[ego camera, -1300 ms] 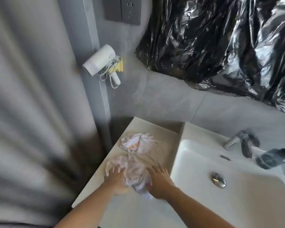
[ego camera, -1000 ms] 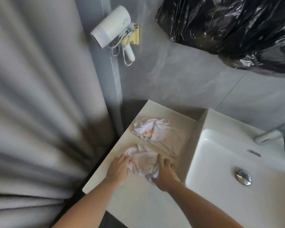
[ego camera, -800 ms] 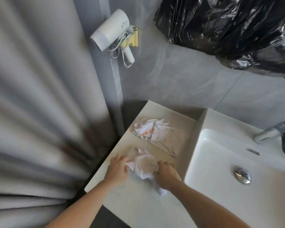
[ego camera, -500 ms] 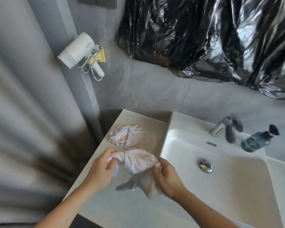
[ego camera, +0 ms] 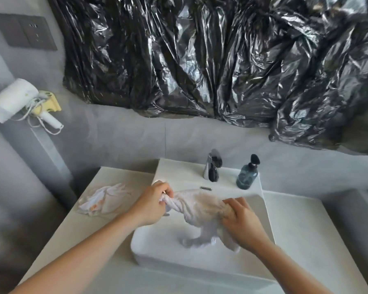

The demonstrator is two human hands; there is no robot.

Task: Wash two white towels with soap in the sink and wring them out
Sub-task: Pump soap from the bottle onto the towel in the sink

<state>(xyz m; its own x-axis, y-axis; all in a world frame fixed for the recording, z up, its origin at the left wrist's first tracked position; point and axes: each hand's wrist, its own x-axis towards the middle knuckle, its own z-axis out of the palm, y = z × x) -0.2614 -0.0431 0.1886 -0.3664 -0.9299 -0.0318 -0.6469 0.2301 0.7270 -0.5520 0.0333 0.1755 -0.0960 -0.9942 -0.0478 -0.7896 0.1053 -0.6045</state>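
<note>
A white towel (ego camera: 197,206) hangs stretched between both my hands above the white sink (ego camera: 157,247). My left hand (ego camera: 152,203) grips its left end and my right hand (ego camera: 240,221) grips its right end, with a loose corner drooping into the basin. The second white towel (ego camera: 103,200), with orange marks, lies crumpled on the counter left of the sink. A dark blue soap pump bottle (ego camera: 247,175) stands on the sink's back ledge, right of the chrome faucet (ego camera: 212,166).
The pale counter (ego camera: 302,230) extends on both sides of the sink. Black plastic sheeting (ego camera: 221,60) covers the wall above. A white hair dryer (ego camera: 15,100) hangs on the left wall, with a dark switch panel (ego camera: 23,32) above it.
Both hands gathered the nearer towel off the left counter, lifted it and carried it right, over the sink. The view swung right, bringing faucet and soap bottle into sight.
</note>
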